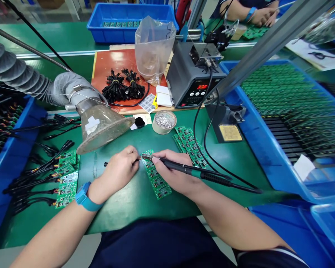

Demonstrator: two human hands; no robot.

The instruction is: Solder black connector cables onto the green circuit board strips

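My right hand (174,172) is closed round a black-and-green soldering iron (201,173), whose tip meets the top end of a strip of green circuit boards (158,180) on the green mat. My left hand (121,169) is closed in a pinch at that same end of the strip, holding something thin, perhaps a black cable (106,164) that pokes out to its left. A blue wristband (85,197) sits on my left wrist.
A fume extractor hood (102,126) hangs at the left. A soldering station (194,80) and iron stand (226,124) sit behind. Further boards (191,145) lie right, wired boards (67,178) left. Blue bins (290,123) flank the mat. Another person's hands (261,15) work far behind.
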